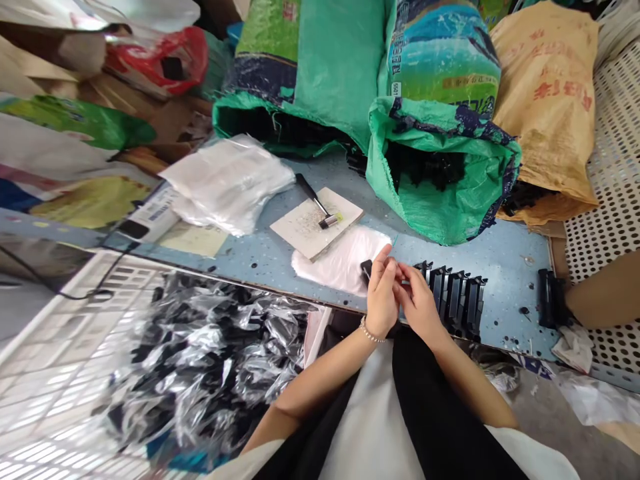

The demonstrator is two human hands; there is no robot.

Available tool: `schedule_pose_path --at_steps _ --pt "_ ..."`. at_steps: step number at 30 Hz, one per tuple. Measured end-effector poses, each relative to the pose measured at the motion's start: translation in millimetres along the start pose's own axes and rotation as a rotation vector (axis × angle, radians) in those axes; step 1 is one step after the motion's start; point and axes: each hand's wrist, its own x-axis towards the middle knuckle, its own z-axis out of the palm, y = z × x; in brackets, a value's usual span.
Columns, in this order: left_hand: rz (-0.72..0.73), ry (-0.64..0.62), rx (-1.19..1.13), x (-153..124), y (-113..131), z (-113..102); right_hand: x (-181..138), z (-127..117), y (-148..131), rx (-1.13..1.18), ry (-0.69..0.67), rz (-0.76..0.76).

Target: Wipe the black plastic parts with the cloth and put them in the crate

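Note:
My left hand (383, 293) is closed over the bench's front edge, a bracelet on its wrist. From its left side sticks out the end of a black plastic part (367, 269); most of that part is hidden by the hand. My right hand (419, 303) meets it, fingertips pinched together against the left fingers, and what they grip is hidden. Under and behind the hands lies a stack of thin white sheets (345, 259). Just right of my right hand, several black plastic parts (456, 297) stand in a row. A small black-handled hammer (315, 200) rests on a flat board (295, 230).
Clear plastic bags (230, 183) lie on the blue bench (255, 257). Green woven sacks (440, 207) and a tan sack (550, 113) hold black parts at the back. A white crate (55, 333) with bagged black parts (215, 360) stands below left. Another black part (547, 298) sits far right.

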Motion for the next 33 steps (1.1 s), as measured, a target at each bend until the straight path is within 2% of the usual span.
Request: schedule_pose_path --at_steps 3,6,8,10,11,13,16,18,21,25,27,28,31,32,33 --pt "0.038 -0.033 0.055 1 -7 -9 3 17 18 0.041 0.027 0.074" --pt "0.292 -0.118 0.526 -6 4 -43 -8 11 21 -0.050 0.026 0.036" --pt "0.511 -0.290 0.972 -12 16 -65 -22 3 19 -0.203 0.046 -0.032" --pt "0.660 -0.521 1.344 -13 24 -80 -36 -3 19 -0.397 0.066 -0.050" --pt "0.704 -0.625 1.474 -11 25 -83 -41 -6 22 -0.493 0.072 -0.030" --pt "0.765 -0.752 1.628 -3 25 -85 -47 -12 32 -0.646 0.054 0.037" --pt "0.806 -0.813 1.695 8 25 -81 -49 -25 44 -0.692 -0.053 0.062" --pt "0.823 -0.811 1.675 9 30 -77 -51 -34 43 -0.632 -0.064 0.033" --pt "0.823 -0.834 1.605 2 44 -72 -57 -38 24 -0.423 -0.065 0.020" --pt "0.759 -0.912 1.516 -7 57 -71 -59 -24 3 -0.141 -0.179 0.155" --pt "0.766 -0.835 1.496 -4 56 -76 -54 -22 7 -0.021 -0.152 0.243" --pt "0.792 -0.716 1.499 -1 55 -80 -50 -24 11 0.063 -0.111 0.298" --pt "0.826 -0.249 1.543 17 47 -91 -32 -30 22 0.421 0.074 0.468" --pt "0.793 -0.163 1.580 24 44 -94 -25 -32 24 0.554 0.123 0.492" --pt "0.740 -0.135 1.626 31 42 -97 -17 -32 24 0.671 0.157 0.496"
